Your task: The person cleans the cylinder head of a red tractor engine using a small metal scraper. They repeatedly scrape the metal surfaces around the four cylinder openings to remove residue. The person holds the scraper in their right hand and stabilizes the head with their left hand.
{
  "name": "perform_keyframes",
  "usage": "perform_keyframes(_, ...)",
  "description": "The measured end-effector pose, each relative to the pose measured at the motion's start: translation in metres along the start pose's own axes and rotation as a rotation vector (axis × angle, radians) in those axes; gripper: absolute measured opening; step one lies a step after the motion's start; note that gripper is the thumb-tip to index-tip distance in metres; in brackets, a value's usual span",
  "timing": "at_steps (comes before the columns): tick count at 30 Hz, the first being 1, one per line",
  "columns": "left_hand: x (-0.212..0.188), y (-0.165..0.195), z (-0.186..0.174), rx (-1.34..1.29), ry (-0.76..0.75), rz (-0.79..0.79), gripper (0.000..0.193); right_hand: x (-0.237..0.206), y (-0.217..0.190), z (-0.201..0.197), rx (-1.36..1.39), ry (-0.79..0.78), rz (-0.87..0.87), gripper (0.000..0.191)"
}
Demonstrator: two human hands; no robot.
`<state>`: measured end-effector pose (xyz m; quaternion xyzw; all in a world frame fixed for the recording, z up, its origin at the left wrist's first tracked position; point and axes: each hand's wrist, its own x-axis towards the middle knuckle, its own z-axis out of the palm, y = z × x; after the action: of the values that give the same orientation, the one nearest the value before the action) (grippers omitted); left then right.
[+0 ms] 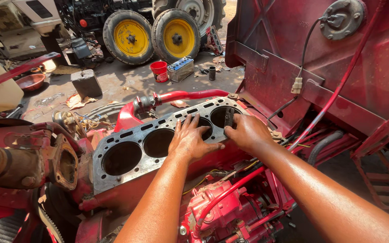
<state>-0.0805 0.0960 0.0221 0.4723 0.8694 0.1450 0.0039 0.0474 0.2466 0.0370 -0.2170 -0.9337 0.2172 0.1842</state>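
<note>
A grey engine block deck (127, 135) with several round cylinder bores lies tilted across the middle of the red tractor engine. My left hand (189, 140) rests flat on the deck, fingers spread over the rim of the third bore. My right hand (247, 132) grips a small dark flat tool (228, 118) pressed against the deck between the last two bores. A red curved pipe (190, 95) runs along the deck's far edge.
The red tractor body (329, 67) rises on the right with cables and a red tube. A rusty flanged housing (64, 162) sits at the left. On the ground behind stand two yellow-rimmed wheels (154, 36), a red bucket (159, 71), a battery (181, 68) and a dark block (85, 83).
</note>
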Motion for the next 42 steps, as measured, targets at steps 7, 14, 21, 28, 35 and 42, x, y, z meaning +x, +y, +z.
perform_keyframes(7,0.002,-0.001,0.002,0.005,0.011,-0.021,0.091,-0.002,0.010,0.000,-0.058,0.105,0.113,0.039)
perform_keyframes(14,0.000,-0.004,0.012,-0.015,0.046,-0.004,0.092,-0.010,0.011,-0.004,-0.080,0.102,0.031,0.037)
perform_keyframes(21,0.001,0.002,0.007,0.010,0.079,0.006,0.093,-0.010,0.015,-0.005,-0.069,0.079,0.070,0.036)
perform_keyframes(28,0.002,-0.003,0.012,-0.084,0.164,0.084,0.083,-0.003,0.019,-0.002,0.023,0.049,0.030,0.038)
perform_keyframes(35,0.018,0.001,0.036,-0.413,0.237,0.274,0.044,0.007,0.033,0.011,0.230,-0.145,0.122,0.043)
perform_keyframes(42,0.020,0.004,0.030,-0.468,0.150,0.109,0.036,-0.032,-0.037,-0.126,0.950,0.231,-0.241,0.038)
